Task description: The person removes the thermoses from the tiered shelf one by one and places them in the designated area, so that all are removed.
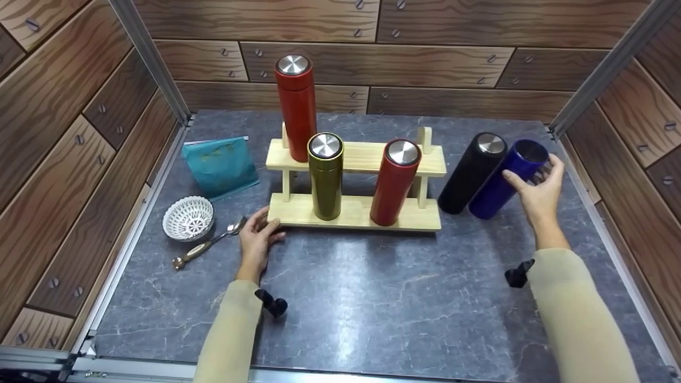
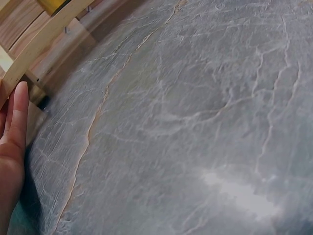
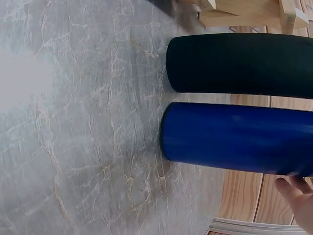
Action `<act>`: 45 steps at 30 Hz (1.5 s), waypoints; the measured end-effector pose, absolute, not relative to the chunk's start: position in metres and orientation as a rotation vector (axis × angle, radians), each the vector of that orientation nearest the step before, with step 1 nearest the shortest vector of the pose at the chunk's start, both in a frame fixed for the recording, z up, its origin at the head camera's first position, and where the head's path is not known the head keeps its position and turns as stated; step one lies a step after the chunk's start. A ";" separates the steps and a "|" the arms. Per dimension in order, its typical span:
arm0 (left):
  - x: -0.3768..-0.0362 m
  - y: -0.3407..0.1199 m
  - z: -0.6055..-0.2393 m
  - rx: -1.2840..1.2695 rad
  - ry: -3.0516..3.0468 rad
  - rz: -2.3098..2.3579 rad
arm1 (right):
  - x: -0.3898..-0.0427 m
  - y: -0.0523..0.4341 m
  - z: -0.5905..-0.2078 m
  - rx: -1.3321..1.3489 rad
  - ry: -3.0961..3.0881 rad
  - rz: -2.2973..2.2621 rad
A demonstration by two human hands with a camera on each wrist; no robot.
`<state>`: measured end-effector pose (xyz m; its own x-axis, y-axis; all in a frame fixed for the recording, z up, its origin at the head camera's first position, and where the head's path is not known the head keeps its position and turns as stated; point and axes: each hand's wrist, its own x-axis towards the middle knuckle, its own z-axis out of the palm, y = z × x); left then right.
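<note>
right hand (image 1: 540, 194) gripping blue flask (image 1: 505, 181), left hand (image 1: 258, 239) touching wooden rack (image 1: 355, 213)

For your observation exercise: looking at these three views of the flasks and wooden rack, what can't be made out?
- Blue flask: its top, covered by the right hand in the head view, cut off in the right wrist view.
- Left hand: cut off by the left wrist frame edge.
- Teal pouch: markings too small.

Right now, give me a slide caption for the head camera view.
Right hand grips a blue flask beside a black flask; left hand rests against a wooden rack holding three flasks.
</note>
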<state>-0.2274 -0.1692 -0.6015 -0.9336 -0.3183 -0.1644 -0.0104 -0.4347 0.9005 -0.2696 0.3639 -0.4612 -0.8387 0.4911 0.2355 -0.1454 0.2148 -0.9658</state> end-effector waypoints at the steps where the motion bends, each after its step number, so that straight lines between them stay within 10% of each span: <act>1: -0.228 -0.169 -0.601 0.462 -1.548 -2.474 | -0.270 0.366 -0.462 -0.315 -2.000 1.667; 45: -0.227 -0.168 -0.600 0.455 -1.540 -2.483 | -0.272 0.321 -0.370 0.094 -1.787 1.743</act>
<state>-0.2269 -0.1683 -0.6001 -0.9361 -0.3129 -0.1605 -0.0048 -0.4449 0.8956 -0.2720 0.3208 -0.3701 -0.7973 0.3702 0.4768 -0.4675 0.1211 -0.8757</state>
